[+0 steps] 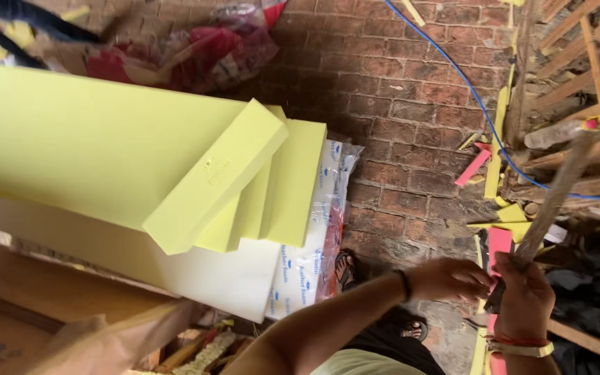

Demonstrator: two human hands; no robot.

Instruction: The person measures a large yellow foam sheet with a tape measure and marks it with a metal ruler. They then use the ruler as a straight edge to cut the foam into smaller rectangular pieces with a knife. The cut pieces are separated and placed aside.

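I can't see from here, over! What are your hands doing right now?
Right hand gripping a long rough stick. Left hand touching the stick's lower end. Yellow foam slabs stacked left, well apart from both hands.

3 yellow foam slabs [105, 146], 1 white slab [217, 278], 1 stick [553, 198], 2 hands [522, 298]

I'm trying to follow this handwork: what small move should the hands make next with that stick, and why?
Probably steady the grip first. The right hand is closed around the lower end of the long stick, which leans up and away, while the left hand only touches near that grip. Closing the left hand on it would likely control the tilt.
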